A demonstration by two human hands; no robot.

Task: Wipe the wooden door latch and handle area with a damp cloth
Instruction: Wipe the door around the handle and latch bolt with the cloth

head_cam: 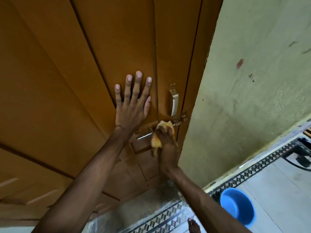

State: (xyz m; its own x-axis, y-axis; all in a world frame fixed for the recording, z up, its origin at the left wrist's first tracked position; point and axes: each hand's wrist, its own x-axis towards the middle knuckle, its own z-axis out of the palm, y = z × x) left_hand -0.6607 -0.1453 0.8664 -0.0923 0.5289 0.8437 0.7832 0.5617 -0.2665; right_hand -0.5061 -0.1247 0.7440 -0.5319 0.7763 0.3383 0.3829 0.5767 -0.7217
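A brown wooden door [75, 81] fills the left and middle of the head view. My left hand [133, 101] lies flat on it, fingers spread, holding nothing. Just right of it a curved metal pull handle [174, 100] stands upright near the door's edge. Below the handle runs a sliding bolt latch [180, 119] with a shiny lever [145, 136]. My right hand [166, 138] grips a bunched yellow cloth [157, 140] and presses it onto the latch, hiding the middle of the bolt.
A pale green wall [252, 81] stands right of the door frame. A blue plastic basin [238, 206] sits on the tiled floor at the lower right. Dark metal furniture legs [303, 153] show at the right edge. A bare foot [193, 226] is at the bottom.
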